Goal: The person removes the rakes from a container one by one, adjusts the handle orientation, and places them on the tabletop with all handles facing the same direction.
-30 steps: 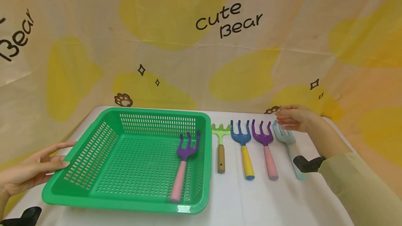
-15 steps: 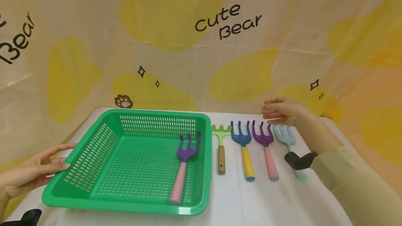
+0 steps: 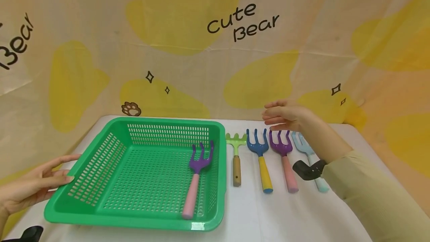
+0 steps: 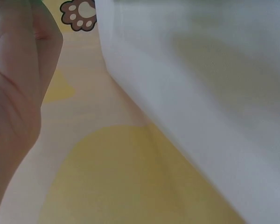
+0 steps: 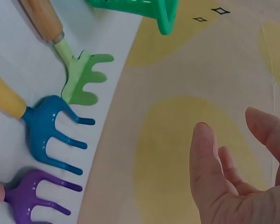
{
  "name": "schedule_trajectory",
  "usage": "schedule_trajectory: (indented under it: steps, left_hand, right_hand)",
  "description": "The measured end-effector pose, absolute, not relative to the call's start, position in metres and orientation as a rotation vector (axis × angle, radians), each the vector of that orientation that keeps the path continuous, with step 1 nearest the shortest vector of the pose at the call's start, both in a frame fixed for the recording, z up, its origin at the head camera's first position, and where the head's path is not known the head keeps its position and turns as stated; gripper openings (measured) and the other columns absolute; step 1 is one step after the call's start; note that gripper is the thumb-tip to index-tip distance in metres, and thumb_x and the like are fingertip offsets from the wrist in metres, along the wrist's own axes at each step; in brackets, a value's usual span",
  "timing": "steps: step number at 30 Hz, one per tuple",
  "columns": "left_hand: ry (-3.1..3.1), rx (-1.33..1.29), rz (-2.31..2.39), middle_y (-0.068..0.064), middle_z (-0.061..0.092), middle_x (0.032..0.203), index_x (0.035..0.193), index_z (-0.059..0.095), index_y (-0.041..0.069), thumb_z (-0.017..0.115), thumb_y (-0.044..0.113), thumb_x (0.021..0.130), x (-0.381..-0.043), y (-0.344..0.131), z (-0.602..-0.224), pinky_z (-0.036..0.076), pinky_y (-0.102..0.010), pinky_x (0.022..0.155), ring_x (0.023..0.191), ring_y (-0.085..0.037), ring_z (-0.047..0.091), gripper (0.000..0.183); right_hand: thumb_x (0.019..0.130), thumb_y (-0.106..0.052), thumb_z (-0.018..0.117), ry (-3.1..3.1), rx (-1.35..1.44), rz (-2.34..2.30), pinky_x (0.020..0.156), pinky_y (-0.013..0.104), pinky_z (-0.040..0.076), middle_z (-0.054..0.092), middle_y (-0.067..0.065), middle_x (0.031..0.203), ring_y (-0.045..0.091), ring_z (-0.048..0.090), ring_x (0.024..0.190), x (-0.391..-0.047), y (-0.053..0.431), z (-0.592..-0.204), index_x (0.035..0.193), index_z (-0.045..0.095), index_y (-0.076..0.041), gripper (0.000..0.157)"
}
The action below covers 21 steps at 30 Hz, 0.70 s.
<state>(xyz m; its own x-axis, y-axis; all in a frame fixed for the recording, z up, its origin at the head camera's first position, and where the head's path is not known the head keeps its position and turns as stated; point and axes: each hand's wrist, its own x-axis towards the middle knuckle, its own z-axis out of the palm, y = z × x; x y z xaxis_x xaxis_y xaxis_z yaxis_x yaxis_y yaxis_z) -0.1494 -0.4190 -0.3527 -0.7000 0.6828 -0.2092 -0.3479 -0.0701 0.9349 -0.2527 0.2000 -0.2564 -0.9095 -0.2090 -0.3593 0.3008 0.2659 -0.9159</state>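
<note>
My left hand [image 3: 35, 186] holds the left rim of a green plastic basket [image 3: 134, 225], thumb over the edge and the other fingers at the outer wall. Inside the basket, toward its right wall, lies a purple hand rake [image 3: 193, 191] with a pink handle. My right hand [image 3: 285, 116] is in the air behind the row of rakes, fingers loosely extended and holding nothing. Nearest it are a purple hand rake [image 3: 287, 163] with a pink handle and a blue hand rake [image 3: 263, 167] with a yellow handle. In the right wrist view the thumb and fingers are apart.
A small light green rake [image 3: 236, 167] with a wooden handle lies just right of the basket. A pale blue hand rake [image 3: 304, 146] lies at the row's right end, partly behind my wrist. The white table [image 3: 255, 219] ends at a patterned cloth backdrop [image 3: 188, 66].
My right hand has moved left and slightly up, from over the pale blue rake to behind the purple and blue ones. My left hand, the basket and the rakes have stayed put.
</note>
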Motion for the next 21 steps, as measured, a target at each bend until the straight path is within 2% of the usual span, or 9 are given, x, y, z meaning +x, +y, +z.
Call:
schedule_trajectory:
  steps: [14,17,21]
  left_hand:
    - [1.48,0.383,1.856,0.002,0.055,0.124,0.136,0.043,0.039,0.022,-0.007,0.099,-0.148,-0.418,-0.356,0.048,-0.041,0.091,0.109,-0.021,0.058,0.063]
    - [1.489,0.375,1.854,0.002,0.055,0.124,0.135,0.044,0.04,0.022,-0.006,0.1,-0.148,-0.42,-0.357,0.048,-0.041,0.091,0.109,-0.02,0.058,0.062]
    - [1.512,0.363,1.847,0.005,0.053,0.124,0.135,0.044,0.041,0.023,-0.006,0.1,-0.148,-0.421,-0.358,0.049,-0.041,0.09,0.109,-0.019,0.058,0.062]
  right_hand:
    - [0.093,-0.012,0.055,2.094,0.076,-1.701,0.083,0.036,0.054,0.064,0.0,0.084,0.016,0.065,0.078,-0.248,0.177,-0.255,0.128,0.037,0.001,0.041]
    - [0.094,-0.013,0.054,2.1,0.067,-1.689,0.086,0.037,0.052,0.064,0.008,0.096,0.017,0.065,0.08,-0.247,0.172,-0.255,0.131,0.036,0.002,0.044]
    - [0.093,-0.015,0.057,2.101,0.057,-1.684,0.088,0.037,0.05,0.062,0.011,0.104,0.018,0.066,0.084,-0.244,0.164,-0.255,0.132,0.037,0.001,0.046]
